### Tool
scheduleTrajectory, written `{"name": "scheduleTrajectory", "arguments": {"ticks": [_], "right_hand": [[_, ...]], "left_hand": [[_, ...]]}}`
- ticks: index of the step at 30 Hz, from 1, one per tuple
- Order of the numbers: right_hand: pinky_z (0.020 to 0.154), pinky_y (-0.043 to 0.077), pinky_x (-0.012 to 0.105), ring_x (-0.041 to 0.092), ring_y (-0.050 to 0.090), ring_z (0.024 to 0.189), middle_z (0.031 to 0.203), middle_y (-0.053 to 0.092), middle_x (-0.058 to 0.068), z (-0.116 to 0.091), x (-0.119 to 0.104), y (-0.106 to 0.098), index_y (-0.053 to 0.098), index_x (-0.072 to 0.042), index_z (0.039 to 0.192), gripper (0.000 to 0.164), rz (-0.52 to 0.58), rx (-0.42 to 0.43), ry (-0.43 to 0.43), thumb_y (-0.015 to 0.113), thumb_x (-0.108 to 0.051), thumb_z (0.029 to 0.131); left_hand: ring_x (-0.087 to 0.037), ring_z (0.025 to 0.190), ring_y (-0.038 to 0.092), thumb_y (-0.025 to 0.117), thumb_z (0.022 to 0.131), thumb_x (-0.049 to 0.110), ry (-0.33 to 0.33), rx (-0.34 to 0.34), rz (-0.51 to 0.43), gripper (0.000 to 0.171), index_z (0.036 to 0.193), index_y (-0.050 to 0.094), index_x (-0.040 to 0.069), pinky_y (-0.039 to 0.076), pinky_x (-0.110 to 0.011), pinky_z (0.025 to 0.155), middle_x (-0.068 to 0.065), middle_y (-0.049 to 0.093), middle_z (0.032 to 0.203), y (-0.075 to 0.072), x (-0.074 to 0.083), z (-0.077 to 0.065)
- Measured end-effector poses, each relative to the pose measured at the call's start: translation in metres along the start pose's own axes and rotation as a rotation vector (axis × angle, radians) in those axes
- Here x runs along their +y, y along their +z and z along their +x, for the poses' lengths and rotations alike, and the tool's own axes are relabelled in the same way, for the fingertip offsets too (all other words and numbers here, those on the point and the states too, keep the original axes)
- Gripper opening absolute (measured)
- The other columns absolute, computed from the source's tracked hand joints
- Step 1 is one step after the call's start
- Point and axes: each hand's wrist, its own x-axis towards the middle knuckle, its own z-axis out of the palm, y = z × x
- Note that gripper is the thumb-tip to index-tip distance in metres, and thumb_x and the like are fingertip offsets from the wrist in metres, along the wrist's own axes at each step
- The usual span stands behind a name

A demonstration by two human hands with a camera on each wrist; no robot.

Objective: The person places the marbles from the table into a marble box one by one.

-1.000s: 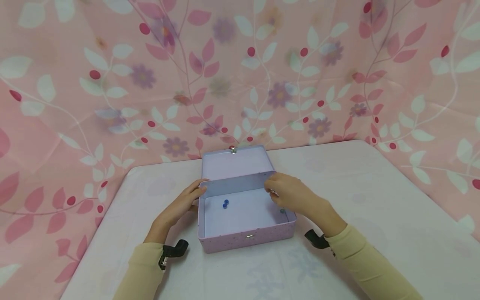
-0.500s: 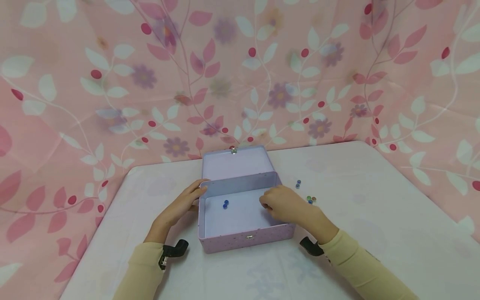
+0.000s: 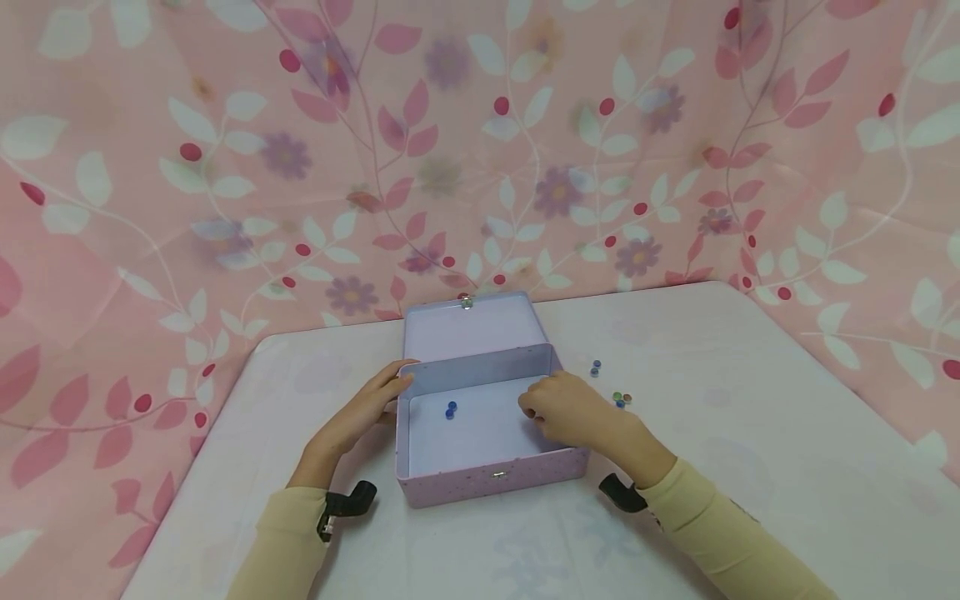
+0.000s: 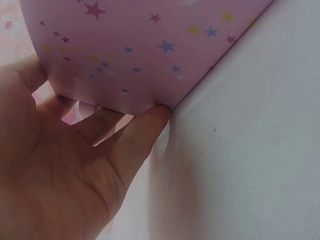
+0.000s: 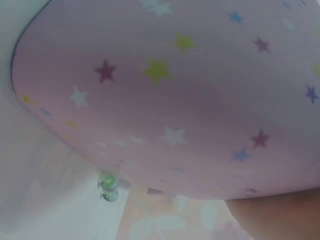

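The right hand [image 3: 566,408] has shifted from the back right corner of the box [image 3: 450,486] to the right part of its interior, nearer the front, and a pair of blue beads [image 3: 597,364] and a trio of beads [image 3: 627,399] have come into view on the desk [image 3: 750,417]. At the left, the left hand [image 3: 367,404] grips the box's back left corner, its fingers passing round the starry edge. Inside the box, left of centre, two dark blue beads [image 3: 452,407] lie touching on the floor. Behind them the lid [image 3: 472,327] is folded back, its metal clasp [image 3: 467,302] at the far edge. Farther right, the right hand's fingers are curled; whether they pinch anything cannot be told, the tips being hidden. Beyond that hand lie the blue pair, then the trio: one green, one orange-brown, one blue.
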Motion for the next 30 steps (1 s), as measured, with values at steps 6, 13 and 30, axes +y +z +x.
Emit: {"name": "scheduleTrajectory", "arguments": {"ticks": [6,13,30], "right_hand": [[0.072,0.052,0.030,0.010,0.058,0.077,0.086,0.068,-0.005,0.000,0.004,-0.009,0.070,-0.012,0.091,0.007,0.144,-0.062,0.096,0.068,-0.006,0.088],[0.080,0.056,0.032,0.014,0.064,0.089,0.096,0.070,-0.002,-0.003,0.012,-0.028,0.071,-0.012,0.098,0.013,0.159,0.025,0.104,0.067,-0.004,0.089],[0.077,0.053,0.040,0.020,0.061,0.085,0.094,0.067,0.004,-0.019,0.051,-0.049,0.070,-0.008,0.103,0.014,0.159,0.008,0.298,0.067,-0.008,0.089]], "left_hand": [[-0.040,0.147,0.033,0.040,0.100,0.061,0.007,-0.004,-0.004,0.054,0.149,0.036,0.037,0.045,-0.060,0.106,0.000,0.030,0.162,0.001,0.000,0.000],[-0.041,0.146,0.034,0.039,0.102,0.058,0.011,-0.002,-0.001,0.052,0.149,0.035,0.037,0.046,-0.059,0.105,0.000,0.030,0.162,0.000,0.001,0.000],[-0.041,0.147,0.033,0.039,0.100,0.061,0.005,0.000,0.004,0.054,0.149,0.035,0.037,0.044,-0.061,0.106,0.000,0.029,0.162,0.000,0.000,0.000]]}}
